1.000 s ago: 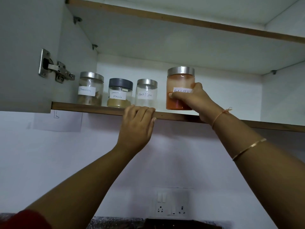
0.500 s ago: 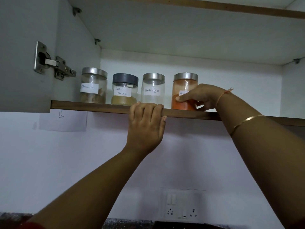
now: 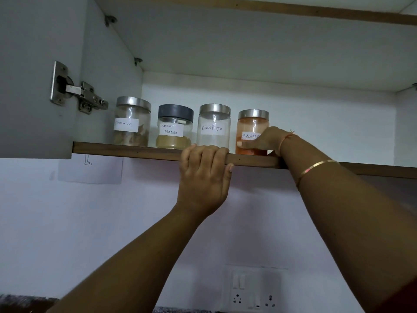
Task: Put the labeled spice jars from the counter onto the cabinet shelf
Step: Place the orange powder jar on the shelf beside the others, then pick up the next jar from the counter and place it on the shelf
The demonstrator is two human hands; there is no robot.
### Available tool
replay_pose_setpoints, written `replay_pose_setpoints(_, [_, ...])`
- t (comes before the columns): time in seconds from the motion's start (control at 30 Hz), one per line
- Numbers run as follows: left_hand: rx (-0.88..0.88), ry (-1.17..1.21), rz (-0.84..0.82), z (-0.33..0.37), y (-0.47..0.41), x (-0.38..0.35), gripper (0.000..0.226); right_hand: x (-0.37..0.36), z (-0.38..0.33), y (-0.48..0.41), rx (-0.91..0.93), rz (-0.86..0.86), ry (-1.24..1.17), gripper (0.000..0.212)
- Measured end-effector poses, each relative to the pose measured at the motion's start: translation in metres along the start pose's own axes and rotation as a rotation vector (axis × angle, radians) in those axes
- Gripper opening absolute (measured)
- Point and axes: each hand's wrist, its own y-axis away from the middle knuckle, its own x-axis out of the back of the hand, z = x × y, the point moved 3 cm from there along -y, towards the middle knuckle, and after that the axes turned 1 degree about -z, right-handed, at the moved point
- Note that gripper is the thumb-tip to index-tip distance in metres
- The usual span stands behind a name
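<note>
While the right hand [image 3: 266,141] wraps the lower body of the red chilli jar [image 3: 250,128], thumb laid across the front under the label and the other fingers hidden behind, the jar stands upright on the shelf [image 3: 126,149] just behind its front edge. It ends a row on the right, close beside the black pepper jar [image 3: 213,127]; whether the two touch I cannot tell. Further left stand the garam masala jar [image 3: 174,132] and the cinnamon jar [image 3: 132,123], the last near the shelf's left end. The left hand [image 3: 204,175] hooks over the shelf's front edge, fingers on top and thumb beneath. I judge the chilli jar rigid, smooth-walled and breakable if it slips off the edge, with some weight from its powder. It is best held round the body, not by the metal lid.
</note>
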Motion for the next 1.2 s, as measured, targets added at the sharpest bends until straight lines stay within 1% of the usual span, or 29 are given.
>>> replay_pose_setpoints(0.1, [0.011, 0.008, -0.044, 0.001, -0.001, 0.004, 0.031, 0.001, -0.002, 0.013, -0.002, -0.116, 0.053, 0.058])
replay_pose_setpoints(0.27, [0.065, 0.056, -0.179, 0.006, -0.003, 0.015, 0.031, 0.006, -0.008, 0.033, -0.02, -0.1, 0.167, 0.035])
replay_pose_setpoints(0.33, [0.08, 0.072, -0.223, 0.007, -0.004, 0.017, 0.032, 0.005, -0.01, 0.038, -0.036, -0.069, 0.191, 0.031])
replay_pose_setpoints(0.4, [0.088, 0.076, -0.276, 0.008, -0.003, 0.02, 0.034, 0.004, -0.01, 0.042, -0.029, 0.03, 0.235, 0.029])
replay_pose_setpoints(0.5, [0.096, 0.057, -0.35, 0.011, 0.002, 0.024, 0.04, 0.002, -0.005, 0.057, 0.032, 0.302, 0.195, 0.015])
replay_pose_setpoints(0.57, [0.108, 0.055, -0.388, 0.012, 0.004, 0.029, 0.046, -0.004, -0.001, 0.078, 0.09, 0.461, 0.149, 0.02])
replay_pose_setpoints(0.63, [0.126, 0.08, -0.416, 0.012, 0.007, 0.035, 0.054, -0.018, 0.001, 0.103, 0.224, 0.606, 0.199, 0.032])
replay_pose_setpoints(0.67, [0.145, 0.115, -0.427, 0.012, 0.01, 0.037, 0.057, -0.027, 0.002, 0.114, 0.303, 0.666, 0.238, 0.033])
replay_pose_setpoints(0.73, [0.214, 0.234, -0.441, 0.015, 0.027, 0.045, 0.061, -0.052, 0.008, 0.139, 0.41, 0.728, 0.278, 0.03])
replay_pose_setpoints(0.8, [0.312, 0.388, -0.469, 0.021, 0.059, 0.055, 0.06, -0.084, 0.021, 0.161, 0.427, 0.735, 0.185, 0.04])
replay_pose_setpoints(0.83, [0.366, 0.446, -0.501, 0.024, 0.078, 0.059, 0.059, -0.101, 0.028, 0.17, 0.424, 0.733, 0.121, 0.041])
replay_pose_setpoints(0.9, [0.466, 0.492, -0.616, 0.028, 0.126, 0.066, 0.058, -0.145, 0.044, 0.186, 0.39, 0.64, 0.056, 0.039])
replay_pose_setpoints(1.0, [0.581, 0.494, -0.789, 0.027, 0.2, 0.079, 0.055, -0.216, 0.074, 0.203, 0.3, 0.319, 0.062, 0.043])
replay_pose_setpoints(1.1, [0.652, 0.437, -0.98, 0.02, 0.265, 0.095, 0.051, -0.275, 0.11, 0.22, 0.211, 0.052, 0.089, 0.044])
replay_pose_setpoints(1.2, [0.711, 0.338, -1.158, 0.013, 0.314, 0.11, 0.053, -0.318, 0.137, 0.237, 0.096, -0.154, 0.084, 0.042])
